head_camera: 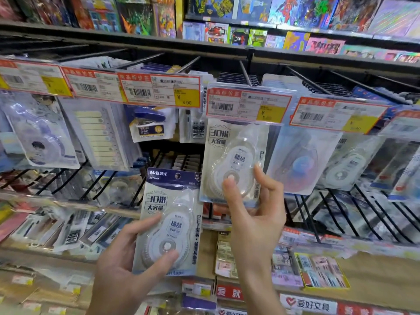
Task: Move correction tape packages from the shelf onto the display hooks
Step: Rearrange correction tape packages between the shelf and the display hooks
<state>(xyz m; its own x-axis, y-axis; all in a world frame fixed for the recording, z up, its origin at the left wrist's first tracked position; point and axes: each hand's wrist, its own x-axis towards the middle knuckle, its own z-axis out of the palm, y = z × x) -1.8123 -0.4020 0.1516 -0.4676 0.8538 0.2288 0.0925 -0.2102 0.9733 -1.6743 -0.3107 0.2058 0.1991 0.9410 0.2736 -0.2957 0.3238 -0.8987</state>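
A person stands at a stationery display. The right hand [254, 201] pinches a correction tape package [234, 160] raised beneath a price tag [247, 105], apparently at its hook [245, 72]; whether it is threaded on is hidden. The left hand [127, 253] grips a second package [170, 223] lower down, waiting. Next likely: seat the raised one, then lift the second.
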